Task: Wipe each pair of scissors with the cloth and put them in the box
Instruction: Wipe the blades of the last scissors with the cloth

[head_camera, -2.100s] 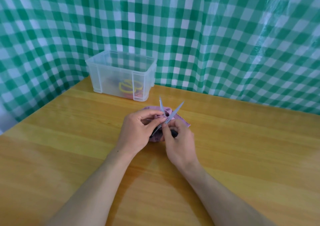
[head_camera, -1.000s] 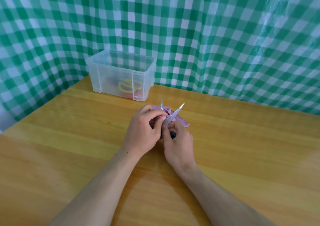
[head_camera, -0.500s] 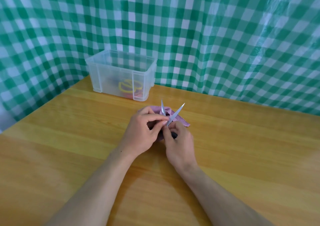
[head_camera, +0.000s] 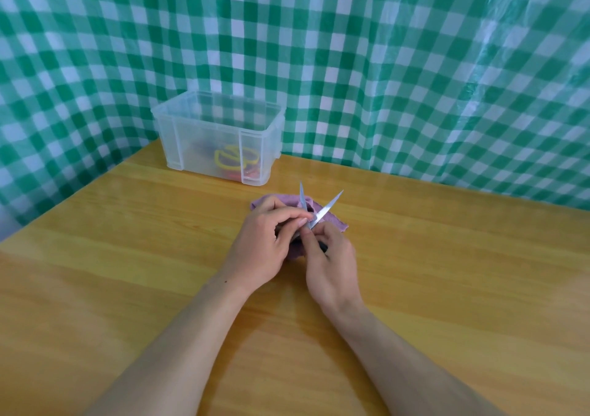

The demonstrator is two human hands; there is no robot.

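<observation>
Now in hand: scissors point(head_camera: 328, 208), blades spread in a V with both tips pointing toward the box point(head_camera: 204, 137); one blade stands near upright, the other leans right. The pair is in front of the box, slightly to its right, and not touching it.
Right hand point(head_camera: 332, 262): curled round the dark handle end point(head_camera: 323, 247) of the scissors, thumb tip up by the pivot; it is on the side of the scissors away from the box.
Left hand point(head_camera: 265, 243): fingers bent, thumb and forefinger pinching the cloth point(head_camera: 285, 199) against the base of the blades; it sits straight in front of the box's right end.
Cloth: purple and crumpled, on the table point(head_camera: 127, 256) under both hands. Its far edge shows between the left hand and the box, and a corner sticks out under the leaning blade.
Box: clear plastic, lidless, at the table's far edge against the checked backdrop point(head_camera: 383, 64).
Inside the box: a yellow-handled pair point(head_camera: 228, 160) lies on the bottom, with something red just beside it near the front right corner; the cloudy wall blurs what the red thing is.
Table: pale wood, its bare surface stretching well to the right of the box.
Backdrop: green-and-white checks, hanging behind the box and round its left side.
Forearms: bare, both reaching toward the box.
</observation>
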